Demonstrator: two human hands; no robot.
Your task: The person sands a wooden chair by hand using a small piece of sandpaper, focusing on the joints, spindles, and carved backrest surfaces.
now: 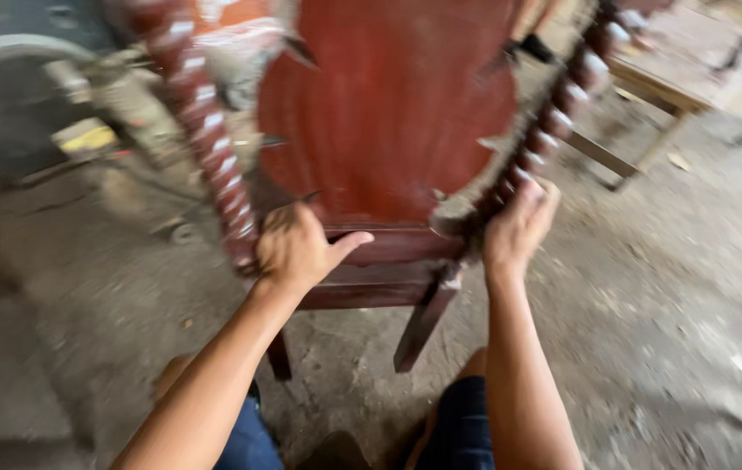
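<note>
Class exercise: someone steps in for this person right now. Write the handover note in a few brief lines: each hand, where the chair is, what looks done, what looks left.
Left hand: shut on the left twisted post near its lower end, thumb along the seat rail.
Right hand: fingers wrapped round the right twisted post.
Red wooden chair: tipped towards the person, legs above the dusty floor, between their knees.
Done: chair is stained red and held in both hands.
Left: cannot tell; the picture is motion-blurred.

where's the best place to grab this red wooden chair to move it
By the two twisted side posts, one from each side, low near the seat rail. The left hand and right hand grip the red chair there already; the posts look narrow enough to wrap, unlike the wide flat back panel.
</note>
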